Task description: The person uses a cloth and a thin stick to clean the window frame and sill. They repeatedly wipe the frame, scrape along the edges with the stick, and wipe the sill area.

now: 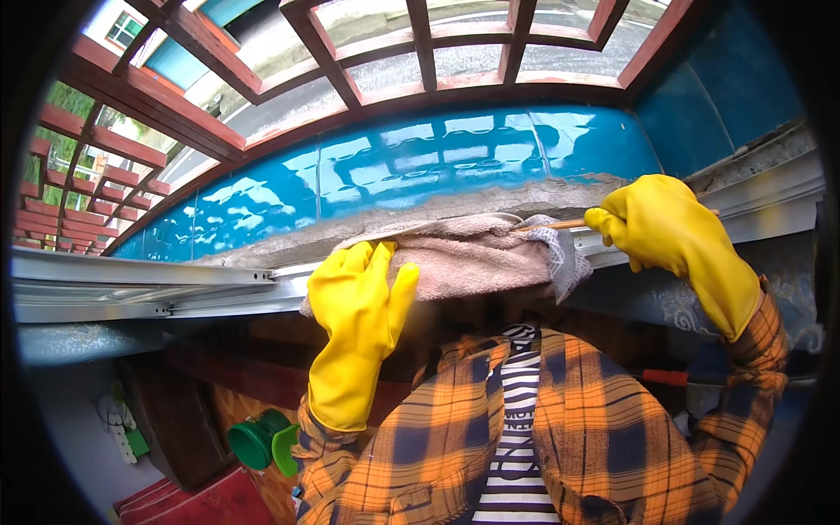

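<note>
Two-handed cleaning, seemingly, mid-frame | left hand (357, 319) touching cloth (477, 262), grip unclear | right hand (669, 227) gripping stick (567, 225) | next likely needing steadiness

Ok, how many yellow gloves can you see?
2. The left glove is on the left hand, against the pink cloth; the right glove is on the right hand, which grips a thin stick. I see no others.

Strong daylight comes through the bars (423, 44), with heavy glare on the tiles (420, 166). Pretty dim down low, and fisheye bends stuff near the dark edges.
</note>
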Demonstrator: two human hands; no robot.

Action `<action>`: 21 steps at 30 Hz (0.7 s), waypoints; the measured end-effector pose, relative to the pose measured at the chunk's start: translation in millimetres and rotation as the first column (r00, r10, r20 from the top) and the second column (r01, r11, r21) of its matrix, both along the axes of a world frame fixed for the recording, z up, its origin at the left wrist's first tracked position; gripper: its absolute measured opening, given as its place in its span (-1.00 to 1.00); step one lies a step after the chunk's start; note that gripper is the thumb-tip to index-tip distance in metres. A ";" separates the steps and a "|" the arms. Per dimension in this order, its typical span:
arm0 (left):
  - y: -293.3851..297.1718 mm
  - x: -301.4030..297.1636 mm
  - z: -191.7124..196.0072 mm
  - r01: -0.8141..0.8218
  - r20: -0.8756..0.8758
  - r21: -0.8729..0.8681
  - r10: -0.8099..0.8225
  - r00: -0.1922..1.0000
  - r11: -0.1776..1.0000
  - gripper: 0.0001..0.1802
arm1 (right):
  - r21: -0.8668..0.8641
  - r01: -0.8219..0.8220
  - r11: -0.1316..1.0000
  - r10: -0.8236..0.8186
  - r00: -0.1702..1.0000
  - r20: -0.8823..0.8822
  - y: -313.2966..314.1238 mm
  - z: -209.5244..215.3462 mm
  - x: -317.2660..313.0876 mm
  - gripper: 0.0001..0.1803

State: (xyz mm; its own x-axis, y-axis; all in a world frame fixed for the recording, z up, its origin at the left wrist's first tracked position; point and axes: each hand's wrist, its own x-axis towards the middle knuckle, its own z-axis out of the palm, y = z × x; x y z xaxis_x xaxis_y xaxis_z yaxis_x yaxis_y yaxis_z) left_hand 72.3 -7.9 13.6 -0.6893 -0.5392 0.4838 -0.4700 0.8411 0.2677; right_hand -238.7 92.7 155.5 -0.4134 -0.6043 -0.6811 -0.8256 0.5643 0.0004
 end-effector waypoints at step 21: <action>-2.7 -0.1 4.9 -0.042 0.129 0.086 0.031 0.991 0.995 -0.81 | 0.072 -0.055 0.996 0.027 0.937 0.348 -73.5 -27.9 62.6 -0.47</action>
State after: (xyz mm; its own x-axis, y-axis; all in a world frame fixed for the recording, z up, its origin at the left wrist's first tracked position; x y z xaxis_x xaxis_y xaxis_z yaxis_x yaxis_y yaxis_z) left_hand 72.2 -10.6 18.5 -0.7213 -0.6020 0.3425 -0.5353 0.7984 0.2757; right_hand -176.1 19.2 127.7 -0.1191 -0.5537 -0.8242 -0.8047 0.5400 -0.2465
